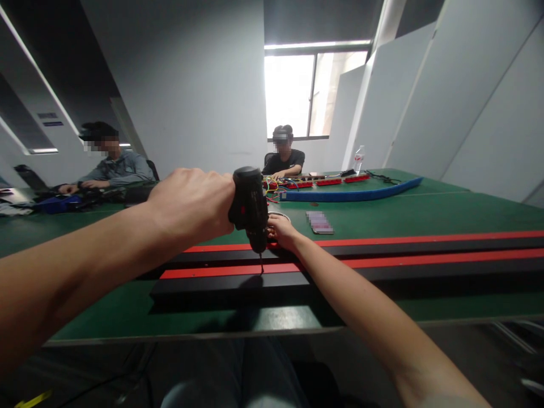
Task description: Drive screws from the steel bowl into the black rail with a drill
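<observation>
My left hand (191, 204) is closed around the grip of a black power screwdriver (250, 207), held upright with its bit pointing down onto the nearer of two long black rails with red strips (382, 262). My right hand (283, 231) reaches past the tool to the farther rail (425, 241), fingers curled at its red strip; what they pinch is hidden. Both rails lie across the green table (446, 212).
A small blurred flat object (319, 222) lies beyond the rails. Further back are a blue strip (352, 195), red parts with wires (323, 182) and a water bottle (359, 160). One person (285, 158) sits at the far end, another (110, 167) at the left.
</observation>
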`<state>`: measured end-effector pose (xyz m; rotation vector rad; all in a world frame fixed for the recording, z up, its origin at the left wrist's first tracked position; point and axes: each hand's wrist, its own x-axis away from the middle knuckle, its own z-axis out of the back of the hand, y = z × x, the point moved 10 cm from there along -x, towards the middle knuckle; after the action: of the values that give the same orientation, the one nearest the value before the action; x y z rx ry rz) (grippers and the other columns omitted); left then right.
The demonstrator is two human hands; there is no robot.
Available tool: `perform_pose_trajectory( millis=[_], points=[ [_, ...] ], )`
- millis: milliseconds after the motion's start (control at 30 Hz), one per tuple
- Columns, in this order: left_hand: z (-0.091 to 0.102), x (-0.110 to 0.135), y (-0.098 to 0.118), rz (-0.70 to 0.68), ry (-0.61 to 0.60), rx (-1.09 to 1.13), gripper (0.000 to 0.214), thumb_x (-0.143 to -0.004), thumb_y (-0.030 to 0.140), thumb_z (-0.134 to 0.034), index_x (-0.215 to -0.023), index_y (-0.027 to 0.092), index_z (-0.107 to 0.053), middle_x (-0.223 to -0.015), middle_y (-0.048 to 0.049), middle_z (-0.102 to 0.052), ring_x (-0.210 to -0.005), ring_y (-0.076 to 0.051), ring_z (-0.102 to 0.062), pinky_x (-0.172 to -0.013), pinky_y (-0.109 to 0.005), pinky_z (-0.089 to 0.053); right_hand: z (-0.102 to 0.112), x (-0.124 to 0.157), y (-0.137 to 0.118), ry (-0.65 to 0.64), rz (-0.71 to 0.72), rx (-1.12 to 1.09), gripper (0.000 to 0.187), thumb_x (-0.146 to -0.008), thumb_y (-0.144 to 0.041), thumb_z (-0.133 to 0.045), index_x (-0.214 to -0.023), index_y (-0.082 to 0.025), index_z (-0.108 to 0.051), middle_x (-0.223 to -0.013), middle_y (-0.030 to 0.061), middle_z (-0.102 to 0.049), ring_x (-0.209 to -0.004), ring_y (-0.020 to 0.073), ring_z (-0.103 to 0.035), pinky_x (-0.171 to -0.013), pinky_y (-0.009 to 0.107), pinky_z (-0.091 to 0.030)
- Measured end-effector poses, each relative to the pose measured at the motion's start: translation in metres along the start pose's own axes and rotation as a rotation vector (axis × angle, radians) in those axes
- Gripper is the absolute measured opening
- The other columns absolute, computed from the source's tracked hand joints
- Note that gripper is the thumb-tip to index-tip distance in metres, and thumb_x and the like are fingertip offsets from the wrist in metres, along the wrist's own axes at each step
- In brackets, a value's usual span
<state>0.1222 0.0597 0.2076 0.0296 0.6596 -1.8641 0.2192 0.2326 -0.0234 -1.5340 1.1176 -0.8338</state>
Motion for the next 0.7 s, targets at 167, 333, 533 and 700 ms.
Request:
perform_pose_trajectory(
  millis=[167, 333, 533, 700],
  points=[
    [-0.003, 0.0, -0.003, 0.017, -0.01, -0.05, 0.03, -0.089, 0.048, -0.051, -0.095, 0.021, -0.065, -0.068, -0.0114, -0.066, -0.055, -0.024, -0.062, -0.06, -0.032, -0.032, -0.002, -0.001, 0.0, -0.025, 0.009, 0.01, 0.024, -0.069, -0.037, -0.075, -0.081, -0.021, -0.062, -0.072, 0.0, -0.065, -0.062, 0.013, -0.055, -0.061, 0.027, -0.042],
    [-0.004, 0.001, -0.003, -0.015, 0.016, -0.077, 0.031, -0.09, 0.046, -0.048, -0.096, 0.021, -0.065, -0.067, -0.0095, -0.063, -0.053, -0.021, -0.06, -0.055, -0.03, -0.028, 0.001, -0.003, -0.001, -0.004, 0.035, 0.037, 0.024, -0.069, -0.036, -0.077, -0.082, -0.02, -0.064, -0.074, 0.0006, -0.065, -0.063, 0.013, -0.055, -0.061, 0.027, -0.042],
    [-0.008, -0.003, -0.008, 0.028, -0.021, -0.019, 0.032, -0.085, 0.05, -0.057, -0.097, 0.022, -0.066, -0.065, -0.0081, -0.061, -0.056, -0.024, -0.062, -0.058, -0.031, -0.036, 0.001, -0.004, -0.001, -0.014, 0.051, 0.069, 0.027, -0.069, -0.038, -0.076, -0.08, -0.019, -0.061, -0.071, -0.0001, -0.063, -0.061, 0.0114, -0.052, -0.058, 0.024, -0.04],
    [-0.009, -0.004, -0.012, 0.08, -0.044, 0.038, 0.03, -0.079, 0.047, -0.064, -0.094, 0.021, -0.067, -0.069, -0.0112, -0.064, -0.062, -0.027, -0.064, -0.064, -0.036, -0.043, -0.003, 0.004, -0.004, -0.02, 0.018, 0.095, 0.026, -0.07, -0.036, -0.076, -0.081, -0.02, -0.059, -0.068, -0.0011, -0.061, -0.059, 0.0114, -0.051, -0.058, 0.024, -0.04]
  ],
)
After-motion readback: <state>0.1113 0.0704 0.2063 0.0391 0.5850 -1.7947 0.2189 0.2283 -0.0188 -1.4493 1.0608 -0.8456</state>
